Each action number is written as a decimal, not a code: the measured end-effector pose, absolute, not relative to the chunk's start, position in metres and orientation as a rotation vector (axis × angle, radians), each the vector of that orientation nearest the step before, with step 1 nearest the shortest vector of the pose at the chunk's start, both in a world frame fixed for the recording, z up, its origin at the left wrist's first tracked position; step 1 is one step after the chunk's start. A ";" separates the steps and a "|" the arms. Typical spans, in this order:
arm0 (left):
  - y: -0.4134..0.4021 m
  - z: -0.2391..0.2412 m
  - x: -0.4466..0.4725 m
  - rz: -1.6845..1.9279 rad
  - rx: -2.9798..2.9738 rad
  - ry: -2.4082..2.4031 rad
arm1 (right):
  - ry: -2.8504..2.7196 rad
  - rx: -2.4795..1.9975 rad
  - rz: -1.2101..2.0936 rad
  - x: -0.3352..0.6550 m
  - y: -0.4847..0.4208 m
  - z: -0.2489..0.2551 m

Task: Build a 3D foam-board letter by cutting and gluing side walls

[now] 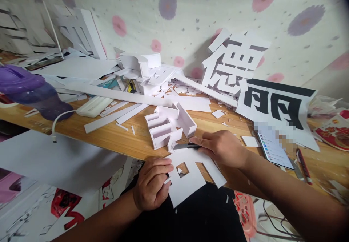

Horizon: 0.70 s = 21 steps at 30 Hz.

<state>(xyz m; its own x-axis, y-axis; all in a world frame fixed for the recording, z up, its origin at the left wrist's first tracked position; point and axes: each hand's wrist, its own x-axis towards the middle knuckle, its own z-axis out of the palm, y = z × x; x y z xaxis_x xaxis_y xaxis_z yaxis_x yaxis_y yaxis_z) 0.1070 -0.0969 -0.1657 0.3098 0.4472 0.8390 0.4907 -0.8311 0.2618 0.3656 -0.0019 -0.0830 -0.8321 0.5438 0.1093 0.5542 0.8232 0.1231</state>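
My right hand [227, 148] is closed around a black-handled utility knife [191, 146], index finger stretched along it. The knife's blade points left, over the top edge of a white foam board cut-out [188, 185] with openings in it. At the cut-out's left edge, my left hand [155, 183] pinches the board between thumb and bent fingers. This board overhangs the table's front edge above my lap. Just beyond the blade stands a white three-dimensional character piece [163, 127] with upright walls. A small curled white scrap [171, 145] lies by the blade tip.
On the wooden table [136, 145] lie white strips [109, 116] and a phone [274, 145]. A large white character [231, 63] leans on the curtain, near a black-printed sheet [280, 103]. A purple bottle [40, 89] and white power bank [94, 106] are left.
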 end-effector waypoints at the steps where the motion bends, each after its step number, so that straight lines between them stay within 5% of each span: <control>1: -0.097 -0.167 0.107 -1.585 -2.504 -0.898 | -2.940 -0.882 -0.222 0.367 -0.001 -0.083; 21: -0.100 -0.167 0.109 -1.586 -2.467 -0.949 | -2.951 -0.945 -0.090 0.368 -0.003 -0.082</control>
